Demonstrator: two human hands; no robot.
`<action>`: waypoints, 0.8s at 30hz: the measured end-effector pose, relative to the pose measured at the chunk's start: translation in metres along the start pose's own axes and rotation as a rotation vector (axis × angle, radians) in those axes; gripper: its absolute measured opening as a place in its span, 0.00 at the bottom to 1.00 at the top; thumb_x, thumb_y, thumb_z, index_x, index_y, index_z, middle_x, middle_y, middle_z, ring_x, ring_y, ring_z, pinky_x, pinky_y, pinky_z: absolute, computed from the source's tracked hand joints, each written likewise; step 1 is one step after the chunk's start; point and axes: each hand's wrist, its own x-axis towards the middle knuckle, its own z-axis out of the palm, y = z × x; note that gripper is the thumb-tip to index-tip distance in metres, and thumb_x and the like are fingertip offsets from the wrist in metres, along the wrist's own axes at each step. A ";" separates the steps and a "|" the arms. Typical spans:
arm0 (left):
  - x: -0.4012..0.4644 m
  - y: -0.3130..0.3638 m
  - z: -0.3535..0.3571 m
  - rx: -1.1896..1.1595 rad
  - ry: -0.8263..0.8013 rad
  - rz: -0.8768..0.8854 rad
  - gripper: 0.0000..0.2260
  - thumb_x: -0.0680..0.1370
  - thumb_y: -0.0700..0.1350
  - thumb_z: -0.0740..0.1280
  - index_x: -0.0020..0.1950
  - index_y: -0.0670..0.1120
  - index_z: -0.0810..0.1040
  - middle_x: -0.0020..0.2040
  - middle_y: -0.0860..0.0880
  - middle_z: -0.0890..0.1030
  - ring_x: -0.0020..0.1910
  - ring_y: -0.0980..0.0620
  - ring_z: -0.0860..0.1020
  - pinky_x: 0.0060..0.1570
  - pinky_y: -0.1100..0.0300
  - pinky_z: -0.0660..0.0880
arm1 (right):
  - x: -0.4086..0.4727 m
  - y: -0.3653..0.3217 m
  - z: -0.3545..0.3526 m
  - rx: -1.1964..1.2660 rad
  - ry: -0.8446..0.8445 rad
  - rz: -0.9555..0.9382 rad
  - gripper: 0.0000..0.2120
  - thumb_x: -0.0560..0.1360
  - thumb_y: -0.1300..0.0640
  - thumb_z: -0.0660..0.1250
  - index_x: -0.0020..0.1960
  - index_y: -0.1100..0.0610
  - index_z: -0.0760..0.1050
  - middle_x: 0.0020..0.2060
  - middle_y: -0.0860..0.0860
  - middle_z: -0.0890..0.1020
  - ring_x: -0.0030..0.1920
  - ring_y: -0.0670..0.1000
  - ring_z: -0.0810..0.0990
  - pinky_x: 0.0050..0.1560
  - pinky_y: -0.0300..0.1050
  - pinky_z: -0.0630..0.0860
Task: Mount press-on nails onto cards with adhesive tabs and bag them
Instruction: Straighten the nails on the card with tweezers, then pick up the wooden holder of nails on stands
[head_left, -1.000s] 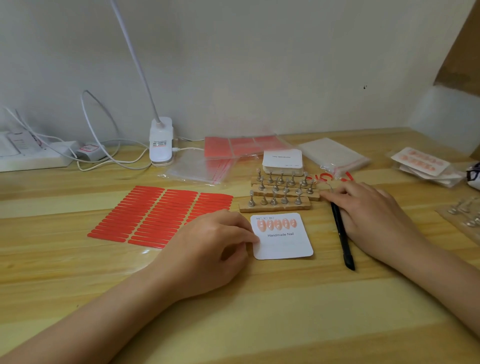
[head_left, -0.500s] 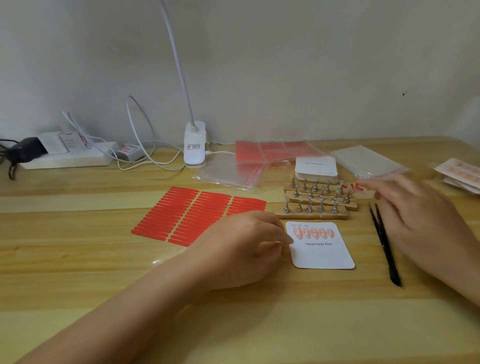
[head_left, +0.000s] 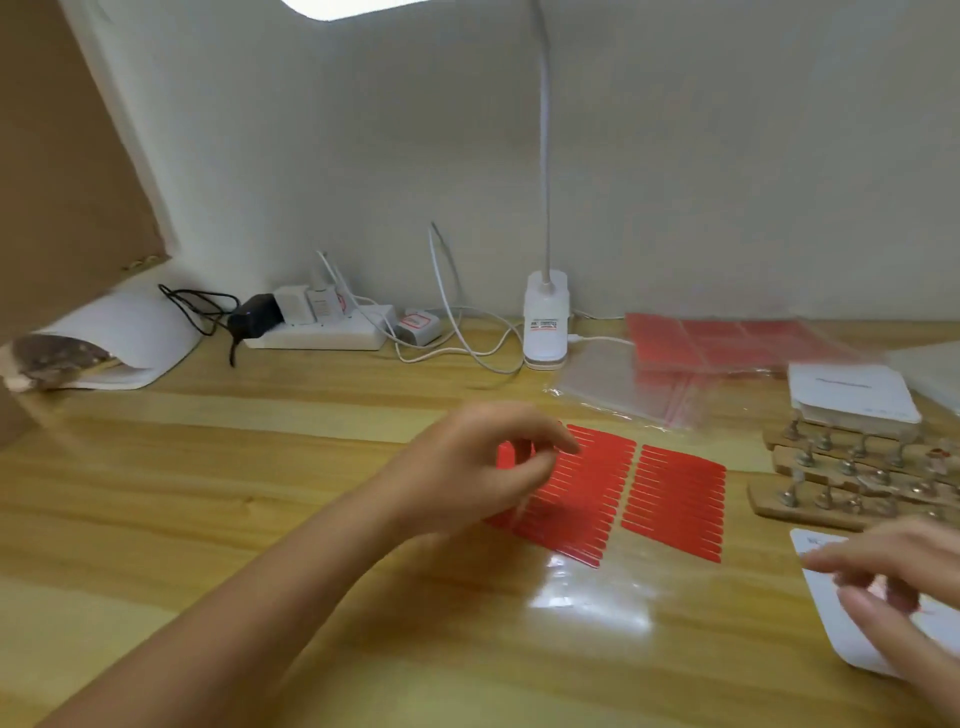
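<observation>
Fingers of the left hand (head_left: 483, 467) are curled over the sheet of red adhesive tabs (head_left: 613, 493), and a red strip appears to be lifted between thumb and fingertips, though motion blur leaves it uncertain whether anything is truly pinched. The right hand (head_left: 893, 587) is blurred above the white card (head_left: 836, 608) at the lower right; its fingers are spread loosely and nothing is seen to be held.

Progress is judged to be early to middling. One card is laid out on the table (head_left: 260, 519), but the hand hides most of it, so mounted nails cannot be confirmed. A tab is probably being fetched for it. Mounting of further nails and bagging are judged to remain.

Counted: one tab sheet with three columns of strips, the left one largely hidden by the hand; one card in work; one stack of blank cards (head_left: 852, 400) resting on the wooden nail stands (head_left: 852, 483), of which three rows are made out; one pile of clear zip bags (head_left: 623, 384), with a red-filled bag (head_left: 727, 338) behind it. Beyond the tabs, a clip lamp (head_left: 545, 322) and a power strip (head_left: 322, 332) are stood by the wall.
</observation>
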 end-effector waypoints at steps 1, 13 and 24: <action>-0.003 -0.011 -0.009 -0.002 0.055 -0.061 0.09 0.74 0.35 0.67 0.49 0.46 0.82 0.40 0.60 0.78 0.38 0.64 0.74 0.38 0.75 0.66 | 0.009 -0.015 0.003 0.065 -0.031 -0.038 0.09 0.59 0.34 0.69 0.38 0.33 0.76 0.35 0.33 0.78 0.33 0.43 0.78 0.35 0.39 0.74; -0.063 -0.101 -0.082 -0.103 0.532 -0.517 0.09 0.76 0.39 0.65 0.42 0.54 0.78 0.34 0.53 0.75 0.30 0.62 0.70 0.32 0.72 0.68 | 0.208 -0.195 0.083 0.482 0.039 -0.152 0.11 0.76 0.53 0.59 0.57 0.49 0.74 0.43 0.45 0.77 0.47 0.48 0.76 0.45 0.44 0.71; -0.112 -0.205 -0.175 -0.081 1.123 -0.936 0.15 0.77 0.38 0.61 0.64 0.45 0.70 0.50 0.52 0.73 0.43 0.53 0.71 0.38 0.61 0.67 | 0.221 -0.242 0.147 0.213 0.060 -0.260 0.14 0.79 0.50 0.50 0.57 0.53 0.71 0.52 0.49 0.70 0.54 0.52 0.66 0.50 0.47 0.64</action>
